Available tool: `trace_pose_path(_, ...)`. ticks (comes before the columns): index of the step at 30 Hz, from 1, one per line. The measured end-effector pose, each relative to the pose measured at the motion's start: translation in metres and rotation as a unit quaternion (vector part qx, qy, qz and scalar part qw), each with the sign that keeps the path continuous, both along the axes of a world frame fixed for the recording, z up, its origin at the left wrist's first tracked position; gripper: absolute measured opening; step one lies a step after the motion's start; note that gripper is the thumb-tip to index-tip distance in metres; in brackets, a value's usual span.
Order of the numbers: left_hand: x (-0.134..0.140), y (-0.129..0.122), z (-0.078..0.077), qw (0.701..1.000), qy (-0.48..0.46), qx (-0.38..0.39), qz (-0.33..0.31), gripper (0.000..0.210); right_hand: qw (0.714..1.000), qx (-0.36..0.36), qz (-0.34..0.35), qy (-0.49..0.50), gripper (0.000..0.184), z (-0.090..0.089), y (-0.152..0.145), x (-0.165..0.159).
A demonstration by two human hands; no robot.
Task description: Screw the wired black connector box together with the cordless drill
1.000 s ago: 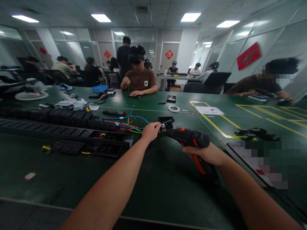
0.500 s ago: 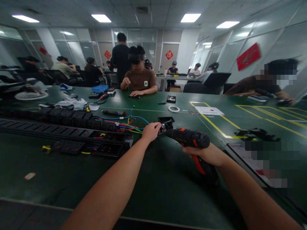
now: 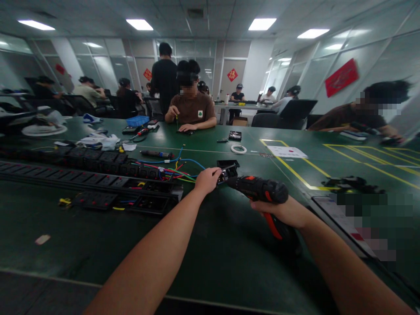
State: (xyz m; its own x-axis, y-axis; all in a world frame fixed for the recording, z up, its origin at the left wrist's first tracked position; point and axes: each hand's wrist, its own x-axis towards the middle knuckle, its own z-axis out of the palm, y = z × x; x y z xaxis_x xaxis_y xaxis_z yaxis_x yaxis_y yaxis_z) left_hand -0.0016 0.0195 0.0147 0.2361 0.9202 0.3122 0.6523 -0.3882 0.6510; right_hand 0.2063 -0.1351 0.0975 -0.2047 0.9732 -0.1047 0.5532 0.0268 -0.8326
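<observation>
My left hand (image 3: 208,180) is closed on a small black electrical module (image 3: 225,175) at the end of several coloured wires (image 3: 183,175). In my right hand (image 3: 278,211) is a black and orange cordless drill (image 3: 259,188), its handle gripped and its nose pointing left. The drill's tip meets or nearly meets the module; the exact contact is too small to make out. Just behind the module lies an open black housing (image 3: 229,163). The wires run left to a row of black socket blocks (image 3: 108,162) beside a long black power strip casing (image 3: 65,176).
A roll of white tape (image 3: 238,149) and a small black part (image 3: 235,135) lie beyond my hands. A pen-shaped electric screwdriver (image 3: 156,154) rests behind the wires. Across the green table (image 3: 210,258) a co-worker (image 3: 192,109) sits with a screwdriver. A tablet-like board (image 3: 341,223) lies at right.
The whole view has shifted very slightly. My hands, the drill and the module keep practically the same positions.
</observation>
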Motion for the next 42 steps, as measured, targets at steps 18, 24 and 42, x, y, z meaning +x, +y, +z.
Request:
trace_pose_path(18, -0.0011, -0.0011, 0.0007, 1.000, -0.004, 0.002, -0.002, 0.039, 0.999, -0.015, 0.010, 0.032, 0.023, -0.0030, 0.0040, 0.0065)
trace_pose_path(24, -0.0011, -0.0003, -0.0001, 1.000, -0.001, 0.003, -0.003, 0.039, 0.999, -0.013, 0.026, 0.042, 0.023, -0.0009, 0.0030, 0.0033)
trace_pose_path(42, -0.0014, -0.0027, 0.0020, 1.000, -0.002, 0.003, -0.001, 0.040, 0.998, -0.015, 0.015, 0.066, 0.026, -0.0023, 0.0046, 0.0069)
